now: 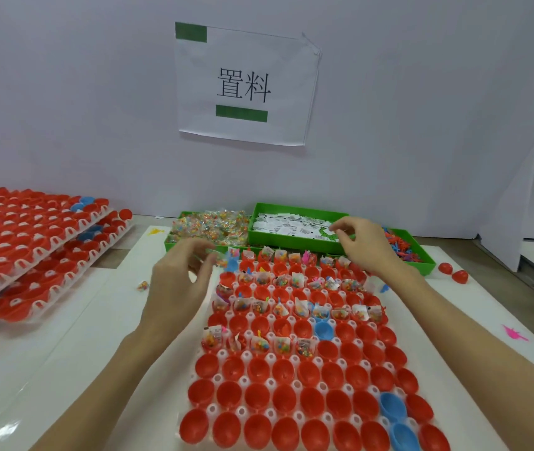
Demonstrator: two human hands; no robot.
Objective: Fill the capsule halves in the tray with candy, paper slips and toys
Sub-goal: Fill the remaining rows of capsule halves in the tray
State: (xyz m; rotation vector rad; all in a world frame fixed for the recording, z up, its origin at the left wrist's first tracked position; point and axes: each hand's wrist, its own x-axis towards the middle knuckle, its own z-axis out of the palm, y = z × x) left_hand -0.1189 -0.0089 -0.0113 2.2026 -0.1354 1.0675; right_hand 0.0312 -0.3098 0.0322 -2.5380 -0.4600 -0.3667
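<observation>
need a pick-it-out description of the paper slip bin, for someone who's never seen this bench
Find the white sign on the back wall; below it, green bins line the table's far edge. The paper slip bin is the middle one, between candy and toys. Only it holds white printed slips, and the right hand hovers there.

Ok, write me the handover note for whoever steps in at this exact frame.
Left hand: blurred, fingers curled by the candy bin; whether it holds anything is unclear.
Right hand: pinching a paper slip at the slip bin.
Toy bin sits far right.
Tray: alternate far rows hold candy and slips, the last one only partly.
Left: remaining halves, including all three nearest rows.
</observation>
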